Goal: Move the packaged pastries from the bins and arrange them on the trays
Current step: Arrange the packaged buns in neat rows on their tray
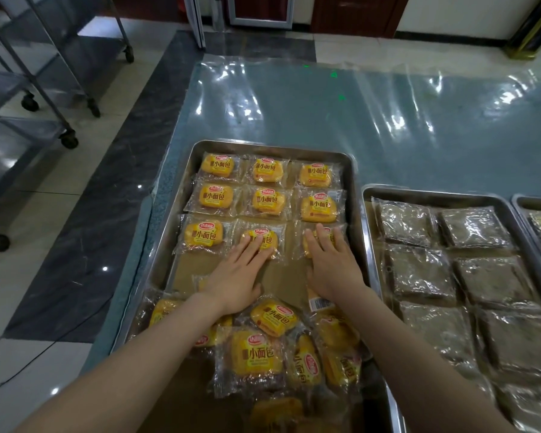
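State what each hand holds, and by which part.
Nothing is held. Left hand lies flat on the middle third-row pastry; right hand on its right neighbour.

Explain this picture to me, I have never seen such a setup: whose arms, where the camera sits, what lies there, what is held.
There is no machine. A person wears a camera on the head, looking down at their own arms. In a metal tray, yellow bread packs lie in rows. The left hand rests flat on the third row's middle pack, and the right hand on the right-end pack. Nothing is gripped. Loose packs are piled at the near end. A second tray on the right holds dark wrapped pieces.
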The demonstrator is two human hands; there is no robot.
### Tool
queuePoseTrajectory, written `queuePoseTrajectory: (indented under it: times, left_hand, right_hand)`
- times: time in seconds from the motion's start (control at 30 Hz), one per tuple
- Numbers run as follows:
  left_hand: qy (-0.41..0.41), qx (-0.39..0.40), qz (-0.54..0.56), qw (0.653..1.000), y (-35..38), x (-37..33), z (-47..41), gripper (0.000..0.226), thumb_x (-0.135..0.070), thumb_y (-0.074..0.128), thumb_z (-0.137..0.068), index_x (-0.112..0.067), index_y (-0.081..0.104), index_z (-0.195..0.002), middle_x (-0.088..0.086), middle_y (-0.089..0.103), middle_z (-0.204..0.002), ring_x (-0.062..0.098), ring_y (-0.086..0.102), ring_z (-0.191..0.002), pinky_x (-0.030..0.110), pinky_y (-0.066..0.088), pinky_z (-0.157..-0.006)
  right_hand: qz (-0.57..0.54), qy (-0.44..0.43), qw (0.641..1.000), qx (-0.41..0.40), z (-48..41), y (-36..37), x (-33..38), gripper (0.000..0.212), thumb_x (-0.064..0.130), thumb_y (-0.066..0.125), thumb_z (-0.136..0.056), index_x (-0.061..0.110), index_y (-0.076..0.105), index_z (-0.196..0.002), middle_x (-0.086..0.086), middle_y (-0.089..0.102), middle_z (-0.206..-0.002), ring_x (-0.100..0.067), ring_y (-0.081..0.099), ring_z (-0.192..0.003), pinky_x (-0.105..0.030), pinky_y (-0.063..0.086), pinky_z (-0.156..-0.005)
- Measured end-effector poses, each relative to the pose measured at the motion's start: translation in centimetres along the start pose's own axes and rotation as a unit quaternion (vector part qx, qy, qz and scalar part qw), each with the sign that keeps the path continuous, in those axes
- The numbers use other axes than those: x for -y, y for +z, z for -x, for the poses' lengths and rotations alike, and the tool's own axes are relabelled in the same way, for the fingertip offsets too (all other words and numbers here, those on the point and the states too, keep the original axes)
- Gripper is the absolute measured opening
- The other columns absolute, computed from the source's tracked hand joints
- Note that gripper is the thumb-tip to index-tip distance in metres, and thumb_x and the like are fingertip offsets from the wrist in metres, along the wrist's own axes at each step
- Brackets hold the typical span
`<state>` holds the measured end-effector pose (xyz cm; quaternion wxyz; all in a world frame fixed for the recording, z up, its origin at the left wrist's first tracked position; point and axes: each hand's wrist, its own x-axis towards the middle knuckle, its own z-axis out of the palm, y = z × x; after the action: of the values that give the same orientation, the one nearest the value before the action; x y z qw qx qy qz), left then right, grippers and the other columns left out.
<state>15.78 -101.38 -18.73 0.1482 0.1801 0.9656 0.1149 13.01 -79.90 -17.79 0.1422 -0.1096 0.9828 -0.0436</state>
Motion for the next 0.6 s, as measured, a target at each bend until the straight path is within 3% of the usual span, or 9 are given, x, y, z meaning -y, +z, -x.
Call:
queuePoseTrajectory:
  times: [0.17, 0.27, 0.33, 0.4, 0.47, 0.6]
  left_hand:
    - [0.004, 0.017, 0.004, 1.000, -0.6, 0.0, -0.5, 0.081, -0.033, 0.052, -0.090, -0.033, -0.004, -0.149, -0.005, -0.019, -0.155, 0.016, -0.022, -0.140, 0.033, -0.009, -0.105]
    - [0.010, 0.035, 0.013, 0.999, -1.0, 0.2, -0.7, 0.086, -0.040, 0.052, -0.090, -0.038, -0.014, -0.145, -0.008, -0.027, -0.151, 0.013, -0.026, -0.138, 0.035, -0.008, -0.106]
    - [0.020, 0.027, 0.019, 0.999, -1.3, 0.2, -0.6, 0.086, -0.042, 0.050, -0.091, -0.040, -0.020, -0.141, -0.007, -0.030, -0.150, 0.013, -0.027, -0.137, 0.035, -0.008, -0.109]
    - [0.025, -0.005, 0.018, 1.000, -1.5, 0.0, -0.1, 0.083, -0.043, 0.046, -0.093, -0.037, -0.021, -0.142, -0.007, -0.030, -0.150, 0.013, -0.026, -0.138, 0.034, -0.010, -0.112]
    - [0.021, -0.046, 0.017, 0.999, -1.5, -0.2, 0.9, 0.076, -0.043, 0.043, -0.095, -0.034, -0.014, -0.145, -0.008, -0.025, -0.152, 0.011, -0.022, -0.140, 0.033, -0.007, -0.115]
    - [-0.031, -0.108, 0.079, 0.991, -1.0, -0.3, 4.0, 0.062, -0.043, 0.044, -0.093, -0.036, 0.014, -0.147, -0.015, -0.002, -0.155, 0.010, -0.002, -0.143, 0.037, 0.004, -0.111]
  right_hand:
    - [0.000, -0.003, 1.000, -0.019, 0.4, 0.1, 0.1, 0.072, 0.043, 0.037, -0.098, 0.021, -0.005, -0.152, -0.003, -0.011, -0.160, -0.030, -0.016, -0.144, -0.045, -0.002, -0.116]
    - [-0.010, -0.013, 0.999, -0.050, 0.9, -0.5, 0.2, 0.063, 0.040, 0.031, -0.100, 0.018, 0.002, -0.152, -0.002, -0.011, -0.159, -0.027, -0.016, -0.144, -0.044, -0.002, -0.116]
    - [-0.035, -0.011, 0.992, -0.119, 1.6, -1.4, 0.2, 0.050, 0.034, 0.034, -0.101, 0.015, 0.029, -0.146, -0.006, 0.017, -0.157, -0.028, 0.010, -0.144, -0.041, 0.015, -0.117]
    - [-0.065, 0.002, 0.982, -0.179, 2.8, -2.2, -0.2, 0.028, 0.030, 0.044, -0.097, 0.017, 0.055, -0.119, -0.002, 0.047, -0.127, -0.025, 0.045, -0.117, -0.034, 0.041, -0.094]
    - [-0.090, 0.028, 0.984, -0.154, 4.2, -2.4, -0.6, 0.016, 0.034, 0.050, -0.093, 0.022, 0.057, -0.102, 0.005, 0.046, -0.106, -0.018, 0.051, -0.096, -0.028, 0.040, -0.072]
    - [-0.099, 0.073, 0.990, -0.065, 7.1, -1.3, -0.7, 0.041, 0.058, 0.056, -0.084, 0.024, 0.055, -0.106, 0.006, 0.049, -0.105, -0.016, 0.051, -0.092, -0.030, 0.043, -0.071]
